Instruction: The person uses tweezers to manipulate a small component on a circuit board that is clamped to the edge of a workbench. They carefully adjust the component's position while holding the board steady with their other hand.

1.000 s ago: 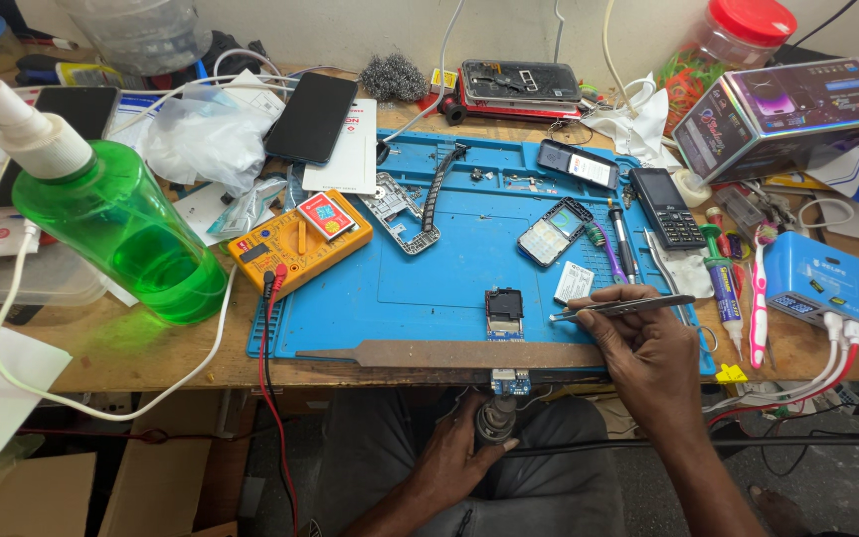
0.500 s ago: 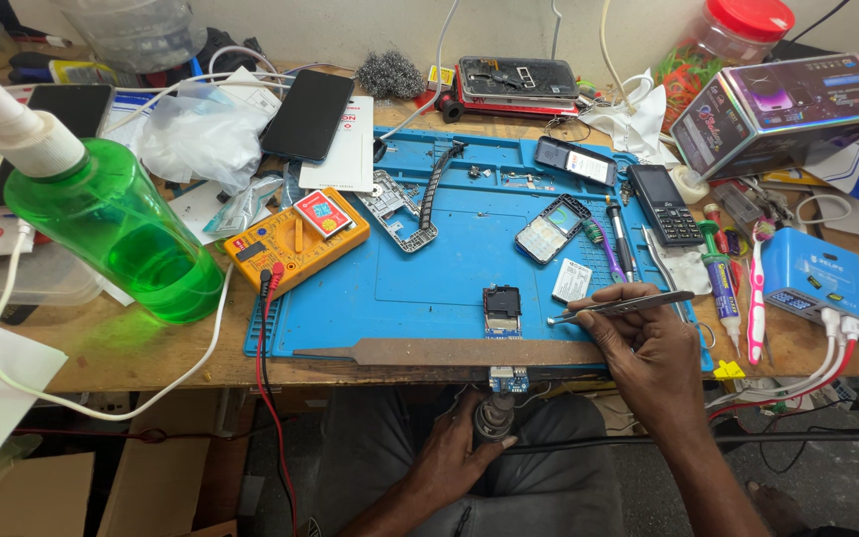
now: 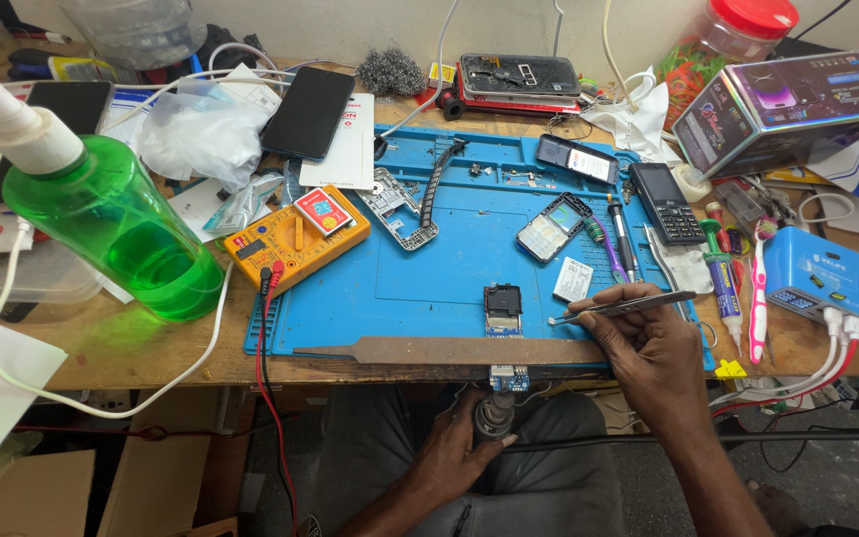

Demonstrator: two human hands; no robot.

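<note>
Wooden table (image 3: 131, 353) crowded; blue silicone repair mat (image 3: 429, 268) covers its centre, front edge at the table's near rim. Right hand (image 3: 648, 343) pinched on metal tweezers (image 3: 620, 307), tips over the mat just right of a small dark circuit module (image 3: 502, 307). Left hand (image 3: 464, 447) below the table edge, closed around a dark cylindrical tool (image 3: 494, 418). Yellow multimeter (image 3: 295, 237) at the mat's left edge; green spray bottle (image 3: 101, 204) further left. Keypad phone (image 3: 666, 202) and blue box unit (image 3: 815, 273) right. Pale wall behind.
</note>
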